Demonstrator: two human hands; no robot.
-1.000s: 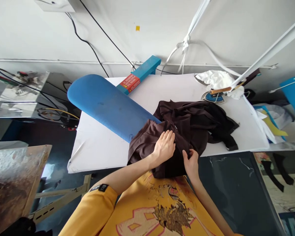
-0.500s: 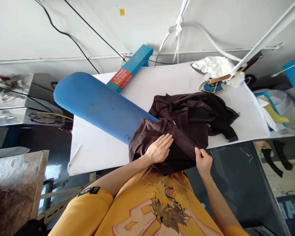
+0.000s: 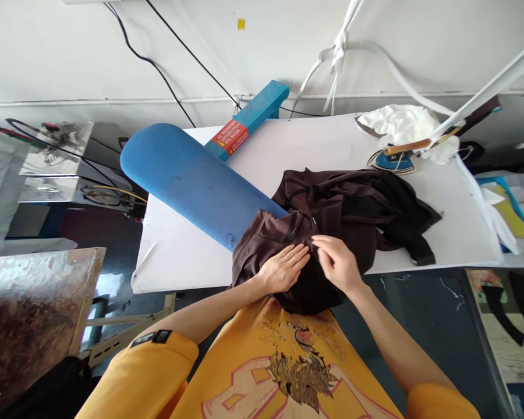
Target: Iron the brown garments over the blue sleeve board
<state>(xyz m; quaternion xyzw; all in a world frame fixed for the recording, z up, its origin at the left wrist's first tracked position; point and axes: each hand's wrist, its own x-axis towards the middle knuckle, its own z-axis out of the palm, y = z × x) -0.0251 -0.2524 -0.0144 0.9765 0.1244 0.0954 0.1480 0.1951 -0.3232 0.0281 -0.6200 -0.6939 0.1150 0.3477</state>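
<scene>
A dark brown garment (image 3: 340,215) lies bunched on the white ironing table (image 3: 288,157), its near end pulled over the tip of a blue sleeve board (image 3: 192,183). My left hand (image 3: 283,269) lies flat on the brown fabric with fingers stretched out. My right hand (image 3: 338,263) sits just right of it on the same fabric, its fingers curled and pinching a fold near the left fingertips.
An iron (image 3: 397,157) with a wooden handle rests at the table's far right beside a white cloth (image 3: 402,125). A blue arm with a red label (image 3: 244,125) runs to the wall. A worn metal surface (image 3: 30,314) stands at the left. Cables hang on the wall.
My right hand has moved left from the garment's lower right edge up to the fabric beside my left fingertips. My left hand has stayed flat in place.
</scene>
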